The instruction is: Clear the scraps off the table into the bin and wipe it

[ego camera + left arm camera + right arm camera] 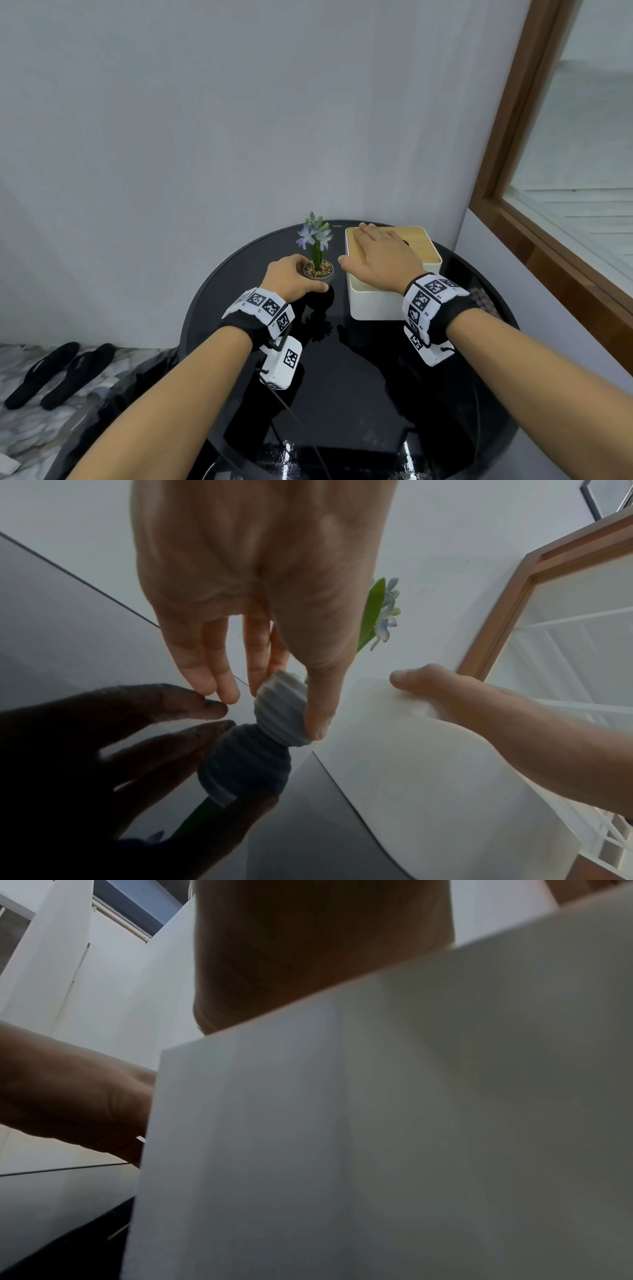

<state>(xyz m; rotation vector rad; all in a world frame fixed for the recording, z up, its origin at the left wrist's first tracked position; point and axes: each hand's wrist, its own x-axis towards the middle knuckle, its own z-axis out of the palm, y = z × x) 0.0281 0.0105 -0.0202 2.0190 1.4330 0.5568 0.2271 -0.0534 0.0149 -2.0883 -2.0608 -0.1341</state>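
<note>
On the round black glass table [342,394] stand a small grey ribbed pot [320,270] with a blue flower and a white tissue box [373,305] with a wooden lid. My left hand [298,275] grips the pot [281,715], thumb on its near side and fingers behind it. My right hand [380,253] lies flat on the box lid with straight fingers, and its thumb [85,1096] hangs by the left wall of the box [377,1150]. No scraps or bin show in any view.
A checked cloth [483,301] peeks out behind my right wrist at the table's right edge. The table stands in a corner, with a wood-framed window [513,171] to the right. Black slippers [58,373] lie on the floor at the left, beside a dark shape near the table.
</note>
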